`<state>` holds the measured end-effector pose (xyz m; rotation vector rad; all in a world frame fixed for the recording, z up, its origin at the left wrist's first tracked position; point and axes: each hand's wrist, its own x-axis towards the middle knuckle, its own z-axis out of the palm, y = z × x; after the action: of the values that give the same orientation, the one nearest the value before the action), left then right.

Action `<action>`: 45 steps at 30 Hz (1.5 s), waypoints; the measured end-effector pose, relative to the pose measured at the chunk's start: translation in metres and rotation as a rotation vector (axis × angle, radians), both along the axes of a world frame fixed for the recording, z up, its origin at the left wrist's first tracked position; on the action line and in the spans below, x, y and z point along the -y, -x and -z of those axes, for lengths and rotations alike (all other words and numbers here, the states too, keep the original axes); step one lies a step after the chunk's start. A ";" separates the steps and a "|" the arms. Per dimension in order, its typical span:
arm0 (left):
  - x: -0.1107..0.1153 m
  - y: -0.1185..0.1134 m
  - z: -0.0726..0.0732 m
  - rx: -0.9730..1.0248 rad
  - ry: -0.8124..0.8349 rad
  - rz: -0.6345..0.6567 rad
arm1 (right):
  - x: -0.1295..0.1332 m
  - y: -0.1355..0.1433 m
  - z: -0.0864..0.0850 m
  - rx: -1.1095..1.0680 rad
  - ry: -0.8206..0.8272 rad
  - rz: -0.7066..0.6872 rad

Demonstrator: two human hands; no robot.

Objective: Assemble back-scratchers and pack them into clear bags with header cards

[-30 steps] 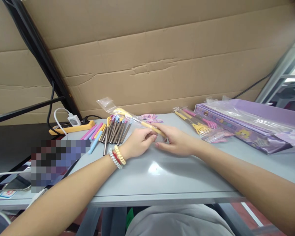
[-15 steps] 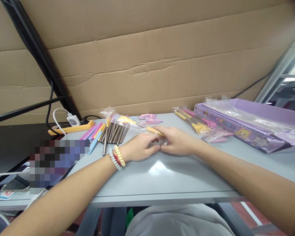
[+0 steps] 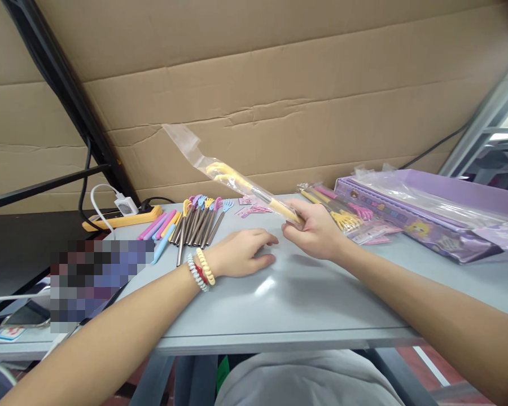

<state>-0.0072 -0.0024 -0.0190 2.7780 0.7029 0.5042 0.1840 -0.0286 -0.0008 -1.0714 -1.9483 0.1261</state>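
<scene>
My right grip is closed around the lower end of a yellow hand-headed stick with a metal mid-section, enclosed in a clear plastic sleeve. The stick is raised above the grey bench, tilted, with its head up and to the left; the flat sleeve end extends beyond the head. My left grip lies low over the bench, fingers loosely curved, thumb spread apart from them. Beyond it lies a cluster of metal rods with coloured hand-shaped heads, beside pink, purple, yellow and blue tubes. Small pink printed cards lie at the rear. Near my right grip are sleeved yellow and pink hand-headed sticks, next to an open purple printed box.
</scene>
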 end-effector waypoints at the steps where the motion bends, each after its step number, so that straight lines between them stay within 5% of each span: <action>1: 0.000 0.000 0.000 0.017 0.020 0.006 | -0.001 0.000 0.000 -0.009 0.005 0.026; 7: 0.001 -0.003 -0.006 0.262 0.325 -0.018 | -0.007 -0.001 0.004 0.064 0.039 0.140; 21: -0.009 -0.007 -0.010 0.865 0.734 -0.376 | -0.010 -0.002 0.014 0.318 0.184 0.040; 36: -0.025 0.001 -0.015 1.196 0.726 -0.437 | -0.010 -0.004 0.013 0.356 0.195 -0.055; 45: -0.018 -0.003 -0.014 1.105 0.859 -0.341 | -0.009 0.000 0.018 0.390 0.228 -0.138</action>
<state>-0.0041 0.0157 -0.0047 1.2821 0.7972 1.2585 0.1842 -0.0195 -0.0190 -1.1739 -2.4059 0.2337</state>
